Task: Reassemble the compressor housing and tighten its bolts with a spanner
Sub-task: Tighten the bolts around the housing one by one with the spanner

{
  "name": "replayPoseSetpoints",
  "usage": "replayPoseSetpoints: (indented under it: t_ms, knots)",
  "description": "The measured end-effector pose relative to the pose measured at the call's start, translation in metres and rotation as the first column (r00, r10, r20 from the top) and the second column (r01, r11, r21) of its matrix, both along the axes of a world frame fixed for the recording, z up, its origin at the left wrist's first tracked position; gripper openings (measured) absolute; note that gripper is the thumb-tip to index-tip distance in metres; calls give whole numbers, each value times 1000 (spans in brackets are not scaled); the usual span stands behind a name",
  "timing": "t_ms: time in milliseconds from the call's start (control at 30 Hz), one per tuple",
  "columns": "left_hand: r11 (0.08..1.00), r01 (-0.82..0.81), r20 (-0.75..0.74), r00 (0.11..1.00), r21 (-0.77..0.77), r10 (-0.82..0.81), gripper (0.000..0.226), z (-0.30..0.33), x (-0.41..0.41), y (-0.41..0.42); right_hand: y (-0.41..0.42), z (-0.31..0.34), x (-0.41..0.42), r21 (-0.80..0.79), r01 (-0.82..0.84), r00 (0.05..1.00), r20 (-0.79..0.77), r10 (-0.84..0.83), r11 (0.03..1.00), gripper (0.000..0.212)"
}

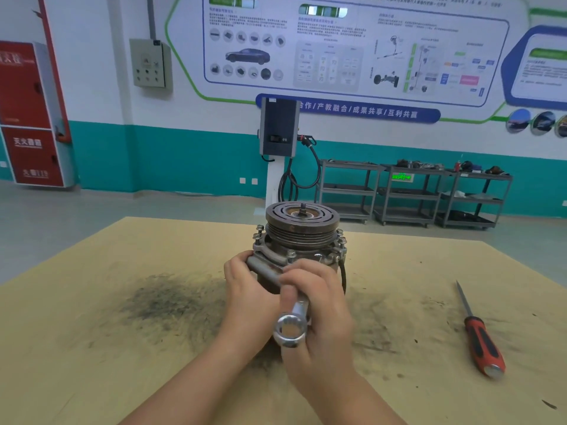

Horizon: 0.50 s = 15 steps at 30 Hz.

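Fingers [310,277] of our right hand [319,314] curl together round the shank of a spanner [291,320], thumb laid along the top; we list this hand as clamped on the tool. Ring end of the spanner points back toward us, bright and open; its far end is hidden under the hand, so we cannot tell what it engages.

Left hand [245,289]: fingers wrapped round the near left side of the compressor housing [288,259], gripping it against the board.

Compressor housing: upright on the worktop [92,332], at the middle of the board, directly ahead of our forearms. Grooved pulley [302,225] on top, with a short threaded shaft standing from its centre. Bolts [340,240] stand round the flange beneath the pulley, heads raised.

Worktop: tan board, dark greasy smudges to the left of the housing and lighter ones to the right.

Screwdriver [478,332]: red and black handle, lying well apart to the right, blade pointing away from us.

Beyond the board: grey floor, a wall-box on a white post [277,130] with a looped black cable, three dark shelf trolleys [411,194] against a teal and white wall, a red cabinet [30,118] at far left.
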<state>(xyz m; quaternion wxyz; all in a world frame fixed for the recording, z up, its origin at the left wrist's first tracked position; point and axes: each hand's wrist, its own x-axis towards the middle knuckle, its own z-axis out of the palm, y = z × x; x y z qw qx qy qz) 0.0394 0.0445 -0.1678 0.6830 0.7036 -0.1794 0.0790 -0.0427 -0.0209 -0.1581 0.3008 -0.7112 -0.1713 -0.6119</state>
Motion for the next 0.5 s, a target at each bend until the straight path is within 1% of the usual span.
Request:
replayPoseSetpoints:
  t_ms: [33,67,100,133,167,200,267,300,333,367,400,433,500]
  knots:
    - [999,-41,8,999,8,41,71,1,-3,-2,-3,4,-1,-28,0,1000,-1,0,1000,21]
    - [996,-81,38,996,40,80,74,1,-7,-5,-7,11,-4,-18,-30,999,33,31,999,20]
    - [989,-126,88,989,77,119,83,-1,-13,-8,-12,18,-7,42,-83,992,101,78,996,19]
    - [981,-175,146,976,87,161,92,-4,-20,-11,-18,26,-11,144,-146,974,193,117,979,16]
    - [972,-219,203,959,80,199,96,-7,-27,-15,-24,34,-15,273,-215,950,281,137,938,15]
    - [965,-250,254,941,75,224,98,-10,-35,-16,-31,41,-19,409,-292,927,342,152,865,18]
    - [963,-261,343,912,63,225,98,-12,-48,-18,-46,50,-24,630,-442,891,387,235,639,23]
    - [968,-249,365,905,35,220,95,-13,-52,-18,-53,52,-24,703,-483,875,397,276,522,23]
    - [973,-232,358,908,-8,219,92,-12,-54,-16,-59,53,-24,753,-502,863,402,305,426,23]
    - [976,-212,328,919,-54,218,89,-10,-54,-15,-64,54,-23,785,-506,855,402,328,357,23]
    - [979,-185,286,937,-83,202,88,-7,-52,-13,-67,55,-22,804,-505,849,397,348,314,24]
    - [985,-149,244,955,-90,167,93,-3,-48,-11,-69,54,-21,814,-501,845,387,368,294,25]
    - [997,-50,193,979,-59,60,113,3,-34,-2,-70,53,-18,817,-496,837,360,412,293,25]
